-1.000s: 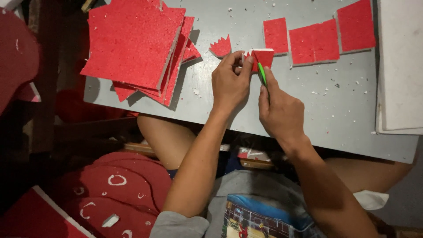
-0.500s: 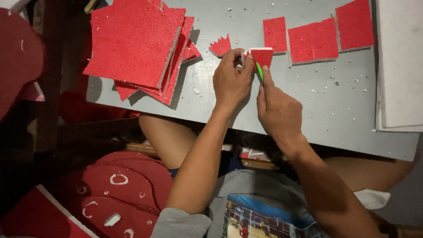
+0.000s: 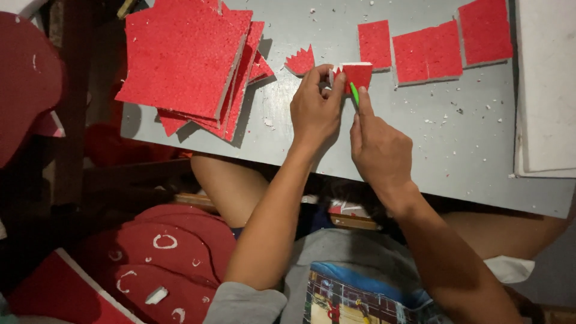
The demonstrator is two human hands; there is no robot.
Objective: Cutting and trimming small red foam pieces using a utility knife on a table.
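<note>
My left hand (image 3: 316, 111) pinches a small red foam piece (image 3: 358, 73) with a white edge against the grey table (image 3: 288, 129). My right hand (image 3: 379, 147) grips a green-handled cutter (image 3: 354, 94), its tip at the lower left edge of that piece. A finished red zigzag-edged cutout (image 3: 300, 61) lies just left of my left hand's fingertips.
A fanned stack of large red foam sheets (image 3: 189, 60) covers the table's left part. Three red foam squares (image 3: 427, 48) lie in a row at the back right. White foam boards (image 3: 546, 90) sit at the right edge. Red foam offcuts with curved cut marks (image 3: 162, 264) lie below the table.
Both hands and the small piece sit slightly higher and further right in view; the cutter has edged along the piece. Grips are unchanged.
</note>
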